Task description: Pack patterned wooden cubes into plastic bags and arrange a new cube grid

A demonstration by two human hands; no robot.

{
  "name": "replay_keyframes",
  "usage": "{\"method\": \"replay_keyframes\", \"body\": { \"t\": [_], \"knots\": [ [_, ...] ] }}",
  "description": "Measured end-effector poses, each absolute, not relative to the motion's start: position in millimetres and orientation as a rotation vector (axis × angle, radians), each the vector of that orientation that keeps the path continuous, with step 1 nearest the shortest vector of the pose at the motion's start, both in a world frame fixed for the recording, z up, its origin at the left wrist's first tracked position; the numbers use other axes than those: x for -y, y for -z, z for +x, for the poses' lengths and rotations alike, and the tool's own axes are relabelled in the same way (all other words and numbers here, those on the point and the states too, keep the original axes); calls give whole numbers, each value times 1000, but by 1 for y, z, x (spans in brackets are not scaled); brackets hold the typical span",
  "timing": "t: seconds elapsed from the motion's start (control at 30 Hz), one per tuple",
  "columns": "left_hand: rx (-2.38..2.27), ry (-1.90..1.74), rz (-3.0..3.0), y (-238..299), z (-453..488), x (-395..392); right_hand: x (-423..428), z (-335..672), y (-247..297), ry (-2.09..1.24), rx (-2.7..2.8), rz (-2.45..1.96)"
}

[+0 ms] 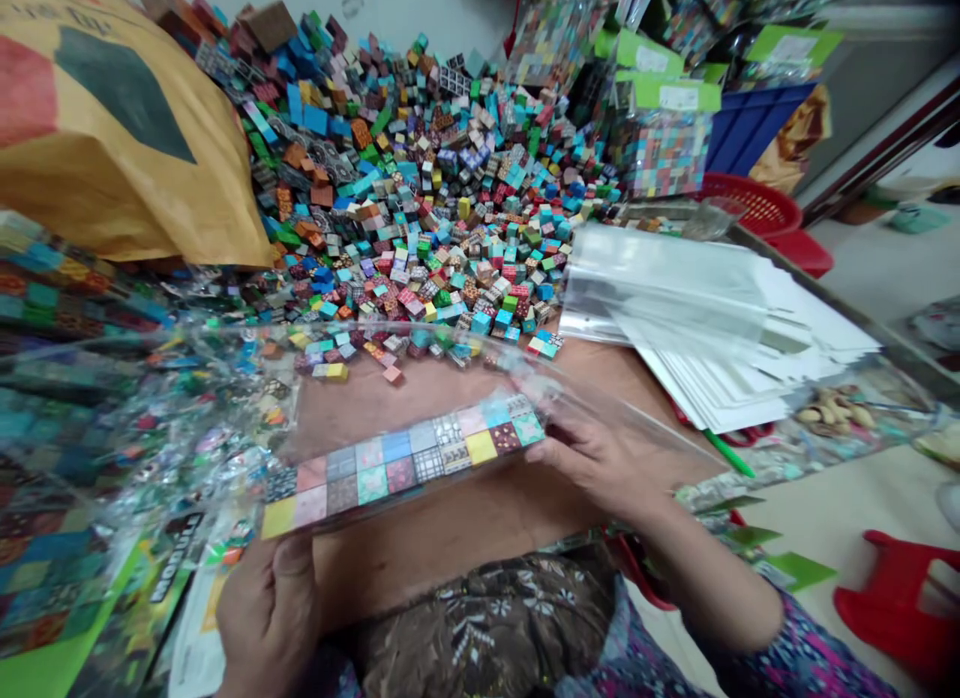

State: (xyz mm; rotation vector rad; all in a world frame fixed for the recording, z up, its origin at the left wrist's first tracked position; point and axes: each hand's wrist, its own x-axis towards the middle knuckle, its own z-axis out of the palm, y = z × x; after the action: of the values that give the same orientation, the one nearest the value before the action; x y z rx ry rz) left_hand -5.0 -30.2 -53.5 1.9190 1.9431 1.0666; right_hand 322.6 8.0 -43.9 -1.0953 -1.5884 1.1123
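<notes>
A long strip of patterned cubes (pixel 401 461), two rows deep, spans the space between my hands over the brown tabletop. My left hand (pixel 266 603) pinches its near left end, thumb on top. At the far right end, my right hand (pixel 600 468) grips the strip with thumb and fingers; some fingertips are hidden behind it. The cubes show plain yellow, pink, blue, checked and dotted faces. A clear plastic edge (pixel 637 413) runs across the view around the strip; what it belongs to I cannot make out.
A large heap of loose small cubes (pixel 465 218) covers the back. A yellow sack (pixel 142 148) stands left, above plastic-wrapped packs (pixel 45 498). Clear bags (pixel 660 278) and white cards (pixel 750 358) lie right, near a green-handled tool (pixel 729 453). A red stool (pixel 900 598) stands on the floor.
</notes>
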Motion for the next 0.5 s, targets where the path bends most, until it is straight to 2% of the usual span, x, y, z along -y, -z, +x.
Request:
{"method": "replay_keyframes", "body": {
  "t": [0.1,0.17,0.5],
  "knots": [
    [-1937,-1031,1843,65,-11,35,6,309,52,-798,1633,-1198],
    [-1900,-961,1813,70,-13,39,16,300,59,-706,1644,-1274],
    [-1865,-988,1484,78,0,53,36,282,100,-804,1612,-1430]
  ]
}}
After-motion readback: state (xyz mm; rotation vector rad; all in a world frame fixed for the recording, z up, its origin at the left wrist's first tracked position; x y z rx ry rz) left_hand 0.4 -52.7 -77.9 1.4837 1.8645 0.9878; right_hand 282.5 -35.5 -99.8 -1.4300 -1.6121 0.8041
